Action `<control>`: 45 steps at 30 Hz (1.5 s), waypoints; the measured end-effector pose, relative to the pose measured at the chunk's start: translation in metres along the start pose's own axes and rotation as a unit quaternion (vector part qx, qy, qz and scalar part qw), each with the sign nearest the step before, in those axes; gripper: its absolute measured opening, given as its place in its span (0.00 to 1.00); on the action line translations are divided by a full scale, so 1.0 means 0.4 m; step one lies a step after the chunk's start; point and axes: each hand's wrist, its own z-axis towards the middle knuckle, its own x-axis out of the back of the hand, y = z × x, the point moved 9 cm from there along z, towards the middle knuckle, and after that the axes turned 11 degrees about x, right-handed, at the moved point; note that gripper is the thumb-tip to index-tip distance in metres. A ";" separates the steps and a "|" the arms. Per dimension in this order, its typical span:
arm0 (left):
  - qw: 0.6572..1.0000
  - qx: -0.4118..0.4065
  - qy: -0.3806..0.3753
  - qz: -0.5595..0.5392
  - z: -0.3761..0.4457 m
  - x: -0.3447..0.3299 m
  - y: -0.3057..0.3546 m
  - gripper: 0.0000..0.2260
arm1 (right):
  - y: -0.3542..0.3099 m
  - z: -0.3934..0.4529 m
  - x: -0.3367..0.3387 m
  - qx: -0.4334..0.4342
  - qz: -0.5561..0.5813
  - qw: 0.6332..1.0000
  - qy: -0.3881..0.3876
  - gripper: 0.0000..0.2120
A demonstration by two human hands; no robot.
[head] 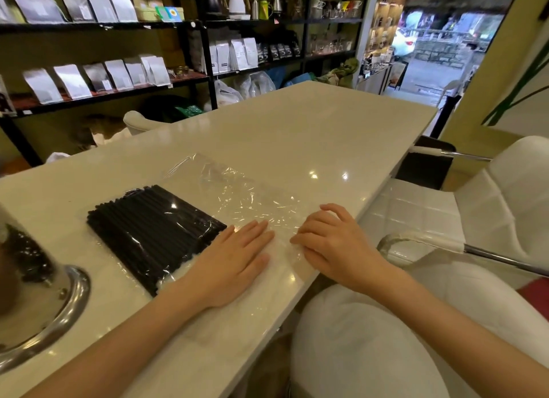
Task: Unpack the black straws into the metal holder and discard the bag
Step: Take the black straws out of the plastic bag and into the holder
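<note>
A flat bundle of black straws (154, 234) lies inside a clear plastic bag (240, 195) on the white counter (312, 136). The bag's empty end stretches to the right of the straws, crinkled and shiny. My left hand (234, 264) lies flat, palm down, on the bag just right of the straws, its fingers close together. My right hand (332, 246) rests on the bag's near right part with fingers curled onto the plastic. The metal holder (38, 296), shiny with a round chrome base, stands at the far left edge, cut off by the frame.
The counter's right edge runs close to my right hand. White padded chairs with chrome arms (463, 219) stand right of the counter. Dark shelves with white pouches (98, 80) line the back wall. An open doorway (439, 47) shows at the far right.
</note>
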 end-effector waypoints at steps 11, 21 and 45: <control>0.993 -0.003 0.067 -0.095 -0.024 0.066 0.005 0.34 | 0.060 0.043 0.026 -0.119 0.173 0.977 -0.048 0.15; 0.899 0.274 0.162 -0.299 -0.188 0.197 -0.214 0.22 | 0.097 0.283 -0.212 -0.184 0.218 0.947 -0.149 0.26; 0.377 0.354 0.120 -0.848 -0.219 0.102 -0.309 0.13 | 0.154 0.572 0.019 -0.203 0.328 0.922 0.034 0.10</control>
